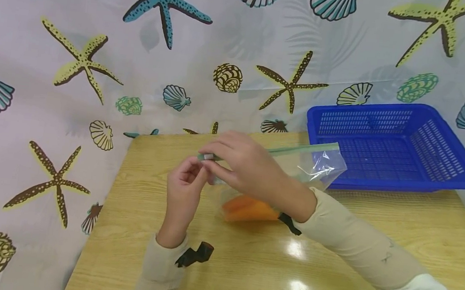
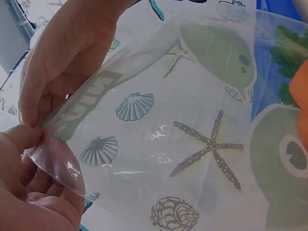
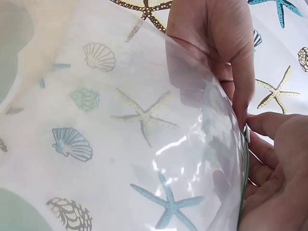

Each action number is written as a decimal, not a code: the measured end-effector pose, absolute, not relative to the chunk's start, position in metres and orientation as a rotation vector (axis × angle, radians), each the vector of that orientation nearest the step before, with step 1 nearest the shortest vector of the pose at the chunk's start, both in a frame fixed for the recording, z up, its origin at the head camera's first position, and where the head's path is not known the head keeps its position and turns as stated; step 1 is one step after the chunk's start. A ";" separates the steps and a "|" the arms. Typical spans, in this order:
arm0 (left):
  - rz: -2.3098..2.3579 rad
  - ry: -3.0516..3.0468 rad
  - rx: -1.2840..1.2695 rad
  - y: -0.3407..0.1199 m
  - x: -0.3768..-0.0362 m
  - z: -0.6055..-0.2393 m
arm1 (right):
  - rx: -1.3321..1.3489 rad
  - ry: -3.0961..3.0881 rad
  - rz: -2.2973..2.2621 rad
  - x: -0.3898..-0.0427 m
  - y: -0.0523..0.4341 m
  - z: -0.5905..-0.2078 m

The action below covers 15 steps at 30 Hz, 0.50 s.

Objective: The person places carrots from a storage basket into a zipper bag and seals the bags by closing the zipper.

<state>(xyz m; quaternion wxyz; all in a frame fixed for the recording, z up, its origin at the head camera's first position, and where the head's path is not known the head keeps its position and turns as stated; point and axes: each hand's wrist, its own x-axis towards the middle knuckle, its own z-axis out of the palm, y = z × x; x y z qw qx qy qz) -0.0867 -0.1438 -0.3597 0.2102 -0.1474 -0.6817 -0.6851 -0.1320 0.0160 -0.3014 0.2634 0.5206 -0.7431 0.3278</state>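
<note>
Pinching the clear zip bag's (image 1: 294, 163) left end, both hands' fingers (image 1: 207, 161), its sealed edge slanting up toward the right.

Bright, even overhead light. Two white glare spots on glossy desk (image 1: 300, 270) near bottom centre. Soft shadows on curtain (image 1: 59, 13). Head view bows at edges, wide-angle. Wrist views soft through clear bag (image 2: 159, 144); sheen streaks on film; nearest fingers (image 3: 284, 192) slightly out of focus.

A blue basket (image 1: 394, 145) sits on the wooden table (image 1: 246, 260), seemingly touching the seashell-print curtain (image 1: 55, 51).
</note>
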 end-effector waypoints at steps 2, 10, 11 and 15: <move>-1.884 -1.907 -0.417 -0.144 -0.086 -0.360 | 1.415 -2.020 0.905 -0.132 0.014 -0.302; -1.885 -1.891 -0.473 -0.144 -0.086 -0.361 | 1.402 -2.061 0.978 -0.131 0.015 -0.301; -1.885 -1.888 -0.479 -0.144 -0.086 -0.361 | 1.402 -2.065 0.986 -0.131 0.015 -0.301; -1.883 -1.878 -0.496 -0.145 -0.087 -0.362 | 1.409 -2.076 1.019 -0.132 0.017 -0.301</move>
